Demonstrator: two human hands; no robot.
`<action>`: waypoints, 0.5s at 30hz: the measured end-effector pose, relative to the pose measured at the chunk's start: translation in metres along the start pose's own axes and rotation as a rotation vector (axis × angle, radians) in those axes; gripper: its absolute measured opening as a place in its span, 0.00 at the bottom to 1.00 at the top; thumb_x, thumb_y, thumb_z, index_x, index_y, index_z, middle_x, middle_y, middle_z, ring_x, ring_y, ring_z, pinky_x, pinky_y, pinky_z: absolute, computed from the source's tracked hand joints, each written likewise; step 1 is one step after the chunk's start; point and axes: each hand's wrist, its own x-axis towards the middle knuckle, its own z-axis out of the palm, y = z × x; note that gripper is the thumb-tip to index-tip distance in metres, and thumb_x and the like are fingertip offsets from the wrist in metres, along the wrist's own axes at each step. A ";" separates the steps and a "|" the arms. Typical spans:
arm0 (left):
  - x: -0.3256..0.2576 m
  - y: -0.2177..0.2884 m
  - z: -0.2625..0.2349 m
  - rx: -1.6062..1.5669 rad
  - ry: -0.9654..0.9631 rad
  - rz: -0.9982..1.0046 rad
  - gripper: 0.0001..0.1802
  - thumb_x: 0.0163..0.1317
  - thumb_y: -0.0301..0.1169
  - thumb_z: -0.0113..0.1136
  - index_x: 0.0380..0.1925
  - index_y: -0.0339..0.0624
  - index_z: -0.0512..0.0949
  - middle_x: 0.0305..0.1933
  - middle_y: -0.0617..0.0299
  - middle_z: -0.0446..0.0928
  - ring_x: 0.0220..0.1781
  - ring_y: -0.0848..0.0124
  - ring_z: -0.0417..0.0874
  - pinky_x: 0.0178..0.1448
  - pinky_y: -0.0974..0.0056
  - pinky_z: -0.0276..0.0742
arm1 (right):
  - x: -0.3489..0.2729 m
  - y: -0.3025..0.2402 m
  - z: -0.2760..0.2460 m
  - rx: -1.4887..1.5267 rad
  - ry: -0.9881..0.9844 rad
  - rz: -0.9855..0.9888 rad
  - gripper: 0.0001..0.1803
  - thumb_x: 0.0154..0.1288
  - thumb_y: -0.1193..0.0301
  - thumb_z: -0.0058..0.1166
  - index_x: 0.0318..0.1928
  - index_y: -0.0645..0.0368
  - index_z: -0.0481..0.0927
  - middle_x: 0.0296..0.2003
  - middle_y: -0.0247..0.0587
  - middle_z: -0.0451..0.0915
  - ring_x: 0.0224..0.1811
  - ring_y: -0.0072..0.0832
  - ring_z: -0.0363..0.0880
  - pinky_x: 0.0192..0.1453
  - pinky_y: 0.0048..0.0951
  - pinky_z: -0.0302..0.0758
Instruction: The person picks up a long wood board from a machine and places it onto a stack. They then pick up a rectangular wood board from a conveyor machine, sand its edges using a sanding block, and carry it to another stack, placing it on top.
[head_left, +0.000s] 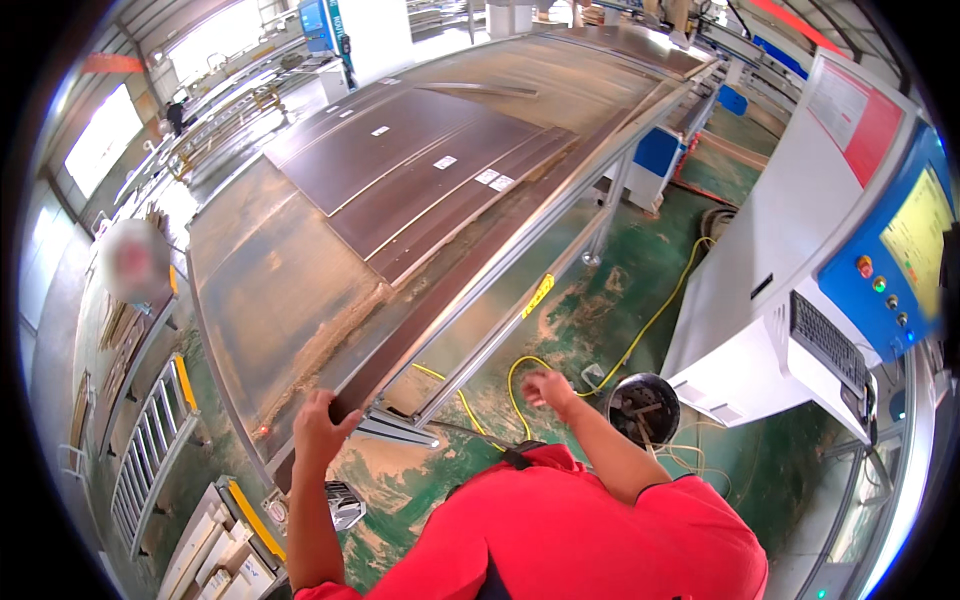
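At the near end of the long table (240,240), my left hand (318,430) is closed on the end of a long dark brown strip (410,340), thumb and fingers around its edge. The strip runs away from me along the table's right side. My right hand (548,390) hangs in the air right of the table frame, fingers loosely curled and apart, holding nothing that shows. Dark brown panels (400,185) with small white labels lie farther up the table, cut into pieces. Sawdust (330,345) is heaped along their near edge.
To the right stands a white control cabinet (740,270) with a keyboard (828,343) and a blue button panel (870,280). A black bucket (643,408) and yellow hose (640,340) are on the green floor. At left are a metal rack (155,460) and stacked boards (215,550).
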 end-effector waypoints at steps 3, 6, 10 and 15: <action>-0.018 0.027 -0.010 -0.037 -0.168 -0.106 0.25 0.46 0.46 0.69 0.35 0.38 0.76 0.36 0.50 0.76 0.37 0.53 0.79 0.43 0.54 0.74 | 0.012 -0.070 0.009 0.195 -0.020 -0.057 0.20 0.65 0.60 0.45 0.52 0.59 0.72 0.38 0.43 0.79 0.37 0.31 0.78 0.42 0.34 0.76; -0.038 0.054 -0.013 0.013 -0.269 -0.098 0.27 0.45 0.49 0.69 0.35 0.38 0.74 0.35 0.49 0.76 0.37 0.53 0.79 0.41 0.55 0.74 | 0.025 -0.123 0.016 0.543 -0.061 -0.124 0.23 0.66 0.59 0.42 0.56 0.59 0.67 0.45 0.47 0.77 0.44 0.36 0.76 0.49 0.38 0.73; -0.063 0.079 -0.011 -0.074 -0.266 -0.192 0.31 0.41 0.48 0.73 0.36 0.37 0.70 0.33 0.48 0.75 0.35 0.54 0.78 0.40 0.58 0.74 | 0.033 -0.166 0.009 0.966 -0.110 -0.232 0.18 0.66 0.56 0.44 0.47 0.55 0.69 0.36 0.40 0.74 0.38 0.35 0.73 0.47 0.40 0.69; -0.095 0.086 0.016 -0.278 -0.310 -0.264 0.34 0.42 0.46 0.75 0.42 0.37 0.69 0.37 0.49 0.75 0.38 0.55 0.79 0.43 0.57 0.74 | 0.035 -0.171 0.000 1.032 0.052 -0.037 0.11 0.63 0.61 0.50 0.36 0.55 0.74 0.29 0.36 0.75 0.33 0.32 0.74 0.40 0.37 0.72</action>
